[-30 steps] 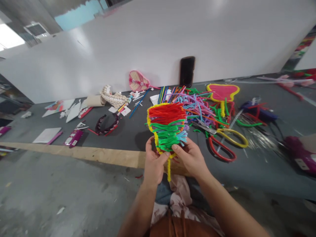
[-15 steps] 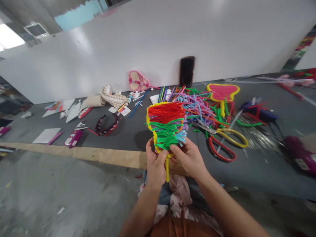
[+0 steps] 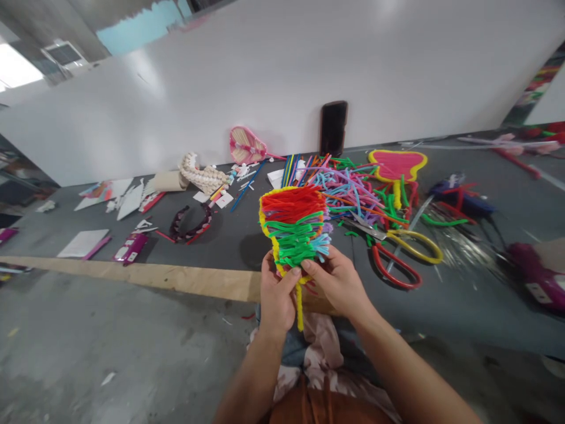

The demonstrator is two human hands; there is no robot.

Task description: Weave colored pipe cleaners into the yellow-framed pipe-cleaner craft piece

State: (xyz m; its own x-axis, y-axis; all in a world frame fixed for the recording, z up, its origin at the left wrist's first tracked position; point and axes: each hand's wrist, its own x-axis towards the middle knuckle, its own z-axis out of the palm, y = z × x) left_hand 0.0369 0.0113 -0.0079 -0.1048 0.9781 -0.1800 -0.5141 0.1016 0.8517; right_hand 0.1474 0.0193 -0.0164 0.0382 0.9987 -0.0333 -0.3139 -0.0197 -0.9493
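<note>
I hold a pipe-cleaner craft piece [image 3: 293, 225] upright in front of me: a yellow outline wrapped with red strands on top, green in the middle and light blue at the right. My left hand [image 3: 276, 294] grips its lower left edge near the yellow stem. My right hand [image 3: 338, 282] pinches the lower right part with thumb and fingers. Both hands are closed on it, above my lap.
A pile of loose coloured pipe cleaners [image 3: 353, 191] lies on the dark mat [image 3: 229, 235] behind it, with a finished pink-and-yellow shape [image 3: 397, 165], red and yellow loops [image 3: 401, 259], a phone [image 3: 333, 126] against the white wall, and paper scraps [image 3: 128, 200] at left.
The craft piece and both hands shifted slightly left and down; the grip looks the same.
</note>
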